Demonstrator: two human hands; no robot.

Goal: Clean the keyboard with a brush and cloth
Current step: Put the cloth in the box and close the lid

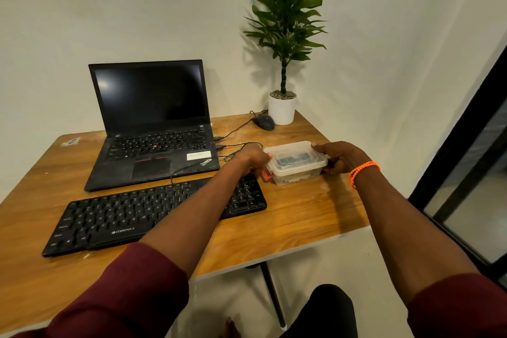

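box point(296, 163) contents unclear, kbd point(153, 214) partly hidden

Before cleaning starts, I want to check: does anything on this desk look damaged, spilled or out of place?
Nothing looks damaged or spilled. The keyboard lies at an angle to the laptop, and both hands hold a lidded plastic box.

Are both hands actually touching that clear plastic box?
Touching. The head view shows the left hand gripping the box at its left end and the right hand gripping its right end, thumb on the lid.

1 keyboard point(153, 214), 1 laptop point(153, 129), 1 box point(296, 163)
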